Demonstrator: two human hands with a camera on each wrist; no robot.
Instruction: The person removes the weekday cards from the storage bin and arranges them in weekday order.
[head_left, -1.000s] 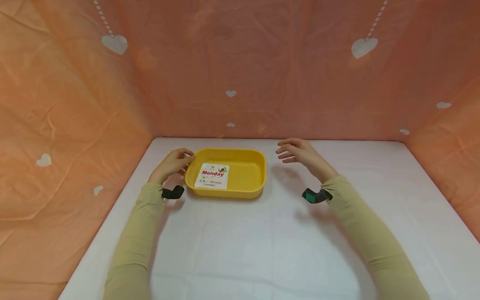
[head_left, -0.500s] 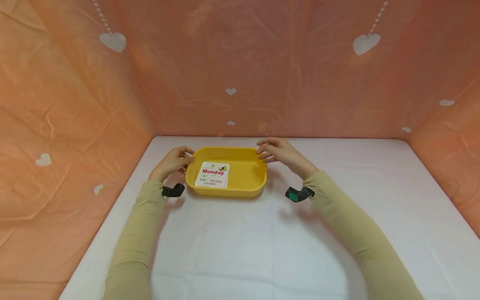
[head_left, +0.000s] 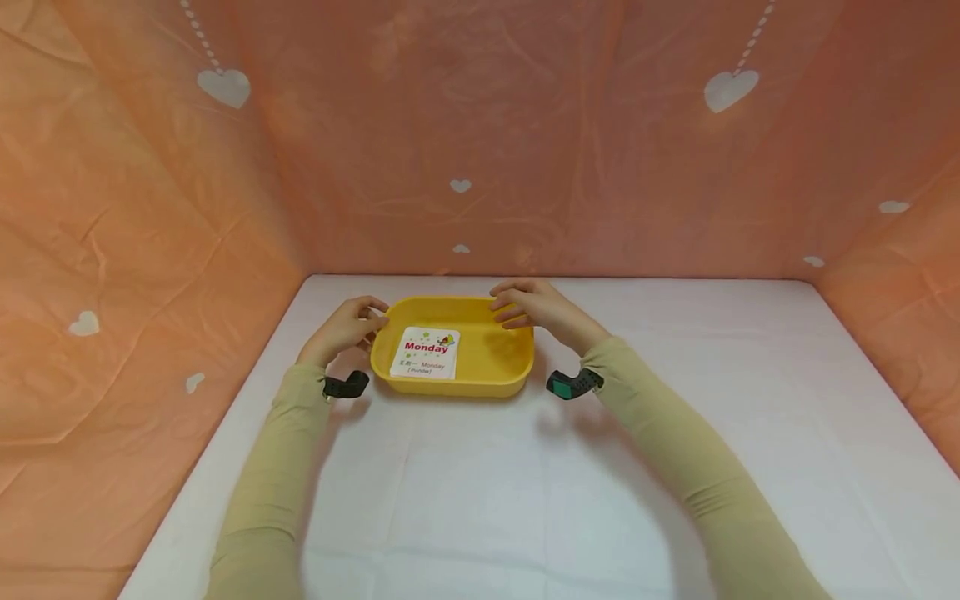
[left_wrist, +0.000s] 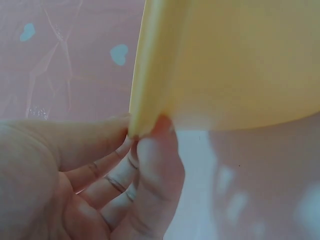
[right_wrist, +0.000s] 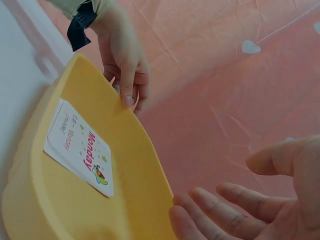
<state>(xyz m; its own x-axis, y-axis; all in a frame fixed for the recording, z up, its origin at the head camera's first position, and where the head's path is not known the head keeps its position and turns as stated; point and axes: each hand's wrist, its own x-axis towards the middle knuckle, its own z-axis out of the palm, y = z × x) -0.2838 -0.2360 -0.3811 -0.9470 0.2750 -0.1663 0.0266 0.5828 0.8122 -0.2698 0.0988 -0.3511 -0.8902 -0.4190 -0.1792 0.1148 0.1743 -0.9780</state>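
A yellow plastic tray with rounded corners rests on the white table. My left hand pinches its left rim between thumb and fingers; the left wrist view shows the thumb on one side of the rim and a finger on the other. In the tray's left half lies a white card printed "Monday", with a small bird picture; from the right wrist side this card seems to top a thin stack. My right hand hovers over the tray's back right corner, fingers spread loosely and holding nothing.
The white cloth-covered table extends in front of the tray and to its right. Close behind the tray hangs an orange-pink curtain with white hearts, which also encloses both sides. Each wrist wears a black strap.
My right hand has moved left, from beside the tray to above its back right corner. The left hand, tray and card have stayed in place.
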